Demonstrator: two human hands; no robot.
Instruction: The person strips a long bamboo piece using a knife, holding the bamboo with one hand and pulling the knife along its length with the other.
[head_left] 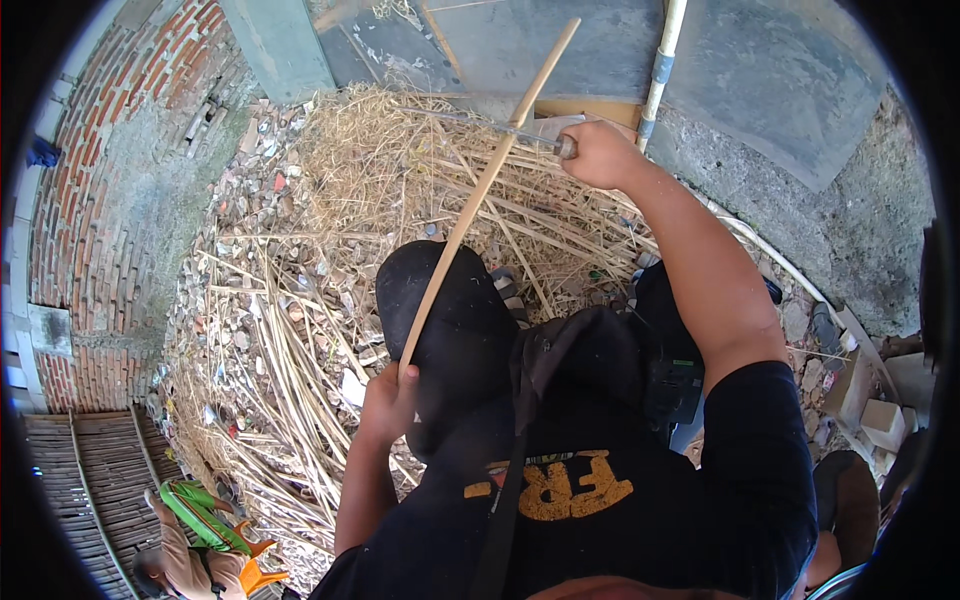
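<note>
A long, pale bamboo strip (466,215) slants away from me across my black-clad left leg (410,280), its far end raised. The near end is gripped in my left hand (388,405), thumb pressed along it. Out in front, my right hand (603,157) is closed around the handle of a long-bladed knife (567,147). The blade points left and crosses the upper part of the strip; whether its edge has cut into the wood is too small to tell.
Thin shavings (370,160) heap up ahead, and split bamboo strips (290,370) lie over stony ground on the left. A brick wall (100,190) and grey panels (780,80) enclose the spot. A white pipe (664,60) stands ahead. Another person (190,560) sits at lower left.
</note>
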